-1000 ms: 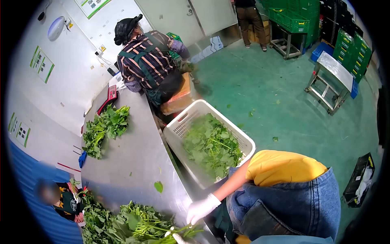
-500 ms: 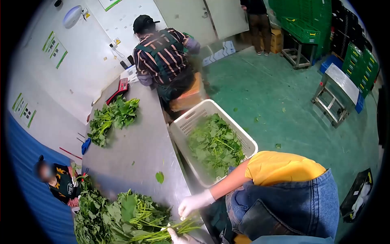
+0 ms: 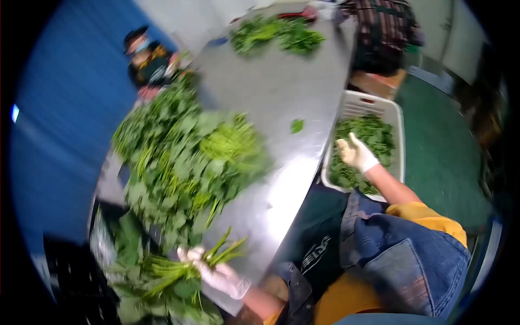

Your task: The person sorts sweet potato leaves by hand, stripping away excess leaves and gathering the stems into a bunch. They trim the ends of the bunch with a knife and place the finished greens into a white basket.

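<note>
My left hand (image 3: 219, 275), in a white glove, is closed round the stems of a bunch of leafy greens (image 3: 173, 276) low in the view, by the table's near edge. Over the white basket (image 3: 402, 130) on the right, my right hand (image 3: 357, 154), also gloved, has its fingers apart and holds nothing. Leafy greens (image 3: 360, 127) lie inside that basket. A large heap of greens (image 3: 181, 157) covers the left part of the metal table (image 3: 276, 86).
A single leaf (image 3: 297, 126) lies mid-table. Smaller bunches (image 3: 276, 37) are at the far end. One person (image 3: 151, 62) stands beyond the heap at the left; another in a striped top (image 3: 384, 27) is at the far right. Blue curtain (image 3: 65, 124) hangs left.
The view has swung left. My right hand has moved from the stems to over the basket and opened. My left hand still holds the bunch, now nearer the heap's lower end.
</note>
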The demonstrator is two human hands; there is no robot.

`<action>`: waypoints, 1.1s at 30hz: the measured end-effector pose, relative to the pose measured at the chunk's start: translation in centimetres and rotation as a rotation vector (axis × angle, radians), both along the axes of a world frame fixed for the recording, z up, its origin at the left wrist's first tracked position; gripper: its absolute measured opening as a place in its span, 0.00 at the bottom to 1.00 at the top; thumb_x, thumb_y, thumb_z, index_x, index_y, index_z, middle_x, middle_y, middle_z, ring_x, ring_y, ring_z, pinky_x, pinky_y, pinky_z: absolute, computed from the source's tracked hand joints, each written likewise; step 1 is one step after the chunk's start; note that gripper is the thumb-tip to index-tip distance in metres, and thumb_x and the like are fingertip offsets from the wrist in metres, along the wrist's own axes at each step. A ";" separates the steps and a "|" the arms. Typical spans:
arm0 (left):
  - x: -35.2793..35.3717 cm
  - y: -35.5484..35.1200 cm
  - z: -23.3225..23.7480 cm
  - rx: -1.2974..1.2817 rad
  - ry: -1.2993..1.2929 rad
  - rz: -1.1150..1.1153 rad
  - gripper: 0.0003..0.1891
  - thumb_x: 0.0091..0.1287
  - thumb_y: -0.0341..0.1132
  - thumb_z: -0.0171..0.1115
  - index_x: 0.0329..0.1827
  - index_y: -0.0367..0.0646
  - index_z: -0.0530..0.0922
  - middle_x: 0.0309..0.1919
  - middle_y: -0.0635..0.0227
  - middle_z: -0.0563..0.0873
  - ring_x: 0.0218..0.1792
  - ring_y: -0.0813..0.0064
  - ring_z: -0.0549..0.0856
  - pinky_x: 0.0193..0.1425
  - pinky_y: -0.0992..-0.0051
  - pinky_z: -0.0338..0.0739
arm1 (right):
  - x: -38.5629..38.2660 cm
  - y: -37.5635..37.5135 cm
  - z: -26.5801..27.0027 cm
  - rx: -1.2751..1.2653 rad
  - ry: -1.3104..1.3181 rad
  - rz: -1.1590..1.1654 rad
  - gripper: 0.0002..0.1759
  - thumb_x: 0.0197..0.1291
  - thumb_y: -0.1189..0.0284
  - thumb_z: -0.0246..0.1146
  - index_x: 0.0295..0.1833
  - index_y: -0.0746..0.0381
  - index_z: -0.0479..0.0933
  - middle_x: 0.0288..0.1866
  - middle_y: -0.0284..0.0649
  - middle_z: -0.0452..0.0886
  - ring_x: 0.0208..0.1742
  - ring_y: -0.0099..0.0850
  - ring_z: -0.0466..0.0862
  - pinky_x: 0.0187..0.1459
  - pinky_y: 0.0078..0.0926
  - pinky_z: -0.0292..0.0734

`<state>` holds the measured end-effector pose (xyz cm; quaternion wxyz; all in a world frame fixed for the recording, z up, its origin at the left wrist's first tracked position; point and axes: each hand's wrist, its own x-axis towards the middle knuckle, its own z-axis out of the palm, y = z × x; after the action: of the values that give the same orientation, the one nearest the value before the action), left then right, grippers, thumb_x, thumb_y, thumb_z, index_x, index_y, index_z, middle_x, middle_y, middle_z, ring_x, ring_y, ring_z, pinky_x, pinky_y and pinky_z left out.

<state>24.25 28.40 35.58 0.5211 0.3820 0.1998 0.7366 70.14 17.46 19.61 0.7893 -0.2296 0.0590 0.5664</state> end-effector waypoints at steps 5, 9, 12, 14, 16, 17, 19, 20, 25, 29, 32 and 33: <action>0.6 -0.8 -0.6 -0.078 -0.280 -0.325 0.09 0.71 0.32 0.58 0.49 0.41 0.70 0.34 0.70 0.68 0.36 0.74 0.68 0.41 0.73 0.69 | -5.0 6.8 5.5 -0.282 -0.624 0.241 0.15 0.68 0.68 0.57 0.55 0.66 0.77 0.37 0.37 0.82 0.33 0.22 0.81 0.35 0.14 0.75; 0.8 -1.7 -1.1 -0.059 -0.253 -0.324 0.08 0.72 0.37 0.56 0.47 0.45 0.70 0.35 0.69 0.70 0.38 0.75 0.70 0.41 0.69 0.72 | -7.7 13.8 7.0 -0.156 -1.504 0.199 0.15 0.65 0.70 0.58 0.54 0.64 0.79 0.38 0.33 0.82 0.36 0.19 0.79 0.38 0.15 0.72; 1.8 -1.9 -1.7 -0.202 -0.093 -0.148 0.07 0.75 0.40 0.53 0.48 0.49 0.71 0.34 0.69 0.75 0.38 0.73 0.74 0.45 0.62 0.75 | -10.2 18.3 9.6 -0.206 -2.022 -0.093 0.19 0.63 0.58 0.62 0.43 0.65 0.83 0.38 0.48 0.85 0.40 0.38 0.85 0.42 0.35 0.78; 2.9 -2.0 -2.0 -0.218 -0.016 -0.073 0.08 0.75 0.40 0.53 0.49 0.48 0.70 0.33 0.69 0.75 0.38 0.73 0.74 0.45 0.63 0.75 | -10.3 20.3 11.8 -0.320 -2.209 0.154 0.24 0.59 0.52 0.63 0.38 0.65 0.83 0.35 0.50 0.84 0.39 0.42 0.85 0.42 0.38 0.78; 4.3 -1.9 -1.9 -0.259 0.122 0.075 0.08 0.75 0.37 0.52 0.51 0.44 0.69 0.29 0.68 0.76 0.36 0.72 0.75 0.48 0.67 0.73 | -9.5 22.0 9.6 -0.359 -2.414 0.387 0.34 0.49 0.39 0.65 0.29 0.64 0.82 0.26 0.52 0.82 0.32 0.49 0.83 0.39 0.41 0.78; 5.0 -2.0 -1.7 -0.275 0.202 0.133 0.10 0.75 0.36 0.51 0.52 0.41 0.69 0.29 0.67 0.77 0.36 0.72 0.75 0.48 0.70 0.72 | -9.7 21.7 10.2 -0.348 -2.461 0.488 0.33 0.49 0.40 0.66 0.30 0.65 0.82 0.27 0.52 0.82 0.33 0.49 0.83 0.39 0.42 0.77; 6.6 -2.1 -1.2 -0.301 0.205 0.142 0.12 0.74 0.35 0.54 0.55 0.40 0.68 0.28 0.67 0.78 0.36 0.72 0.77 0.48 0.71 0.72 | -8.8 22.1 7.6 -0.257 -2.261 0.420 0.31 0.50 0.44 0.67 0.30 0.66 0.82 0.26 0.53 0.81 0.31 0.49 0.82 0.39 0.41 0.77; 6.9 -1.8 -1.2 -0.298 0.203 0.152 0.12 0.74 0.35 0.54 0.55 0.40 0.68 0.28 0.67 0.78 0.36 0.72 0.77 0.48 0.71 0.72 | -8.8 21.1 9.7 -0.303 -2.058 0.439 0.22 0.53 0.55 0.68 0.30 0.66 0.82 0.23 0.47 0.82 0.28 0.37 0.83 0.36 0.32 0.77; 9.2 -0.7 -0.5 -0.356 0.287 0.137 0.12 0.72 0.32 0.54 0.55 0.36 0.71 0.31 0.64 0.81 0.40 0.74 0.80 0.52 0.73 0.72 | -6.5 18.9 12.7 -0.095 -1.203 0.298 0.07 0.61 0.72 0.63 0.39 0.64 0.82 0.26 0.29 0.78 0.24 0.15 0.73 0.29 0.14 0.69; 11.2 1.0 -1.1 -0.545 0.185 0.039 0.12 0.71 0.31 0.55 0.54 0.39 0.73 0.32 0.64 0.81 0.43 0.73 0.81 0.50 0.74 0.71 | -8.6 16.8 12.6 -0.009 -1.148 0.382 0.07 0.64 0.73 0.59 0.40 0.65 0.80 0.29 0.30 0.79 0.27 0.15 0.74 0.31 0.12 0.68; 13.1 2.2 -1.1 -0.617 0.031 -0.042 0.12 0.69 0.29 0.56 0.54 0.38 0.73 0.40 0.60 0.81 0.45 0.70 0.81 0.51 0.72 0.74 | -9.9 15.0 12.5 0.001 -0.897 0.496 0.06 0.64 0.74 0.59 0.41 0.65 0.79 0.32 0.32 0.80 0.29 0.16 0.75 0.32 0.13 0.68; 13.6 2.4 -1.1 -0.625 -0.042 -0.083 0.12 0.68 0.28 0.57 0.54 0.37 0.73 0.44 0.58 0.81 0.45 0.69 0.81 0.51 0.71 0.75 | -10.1 15.0 11.5 0.035 -0.905 0.483 0.06 0.64 0.74 0.60 0.42 0.65 0.79 0.32 0.33 0.80 0.29 0.16 0.75 0.32 0.14 0.69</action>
<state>37.84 30.84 34.46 0.6468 0.1957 0.3902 0.6254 60.06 32.43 31.08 0.5862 -0.4457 -0.3529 0.5772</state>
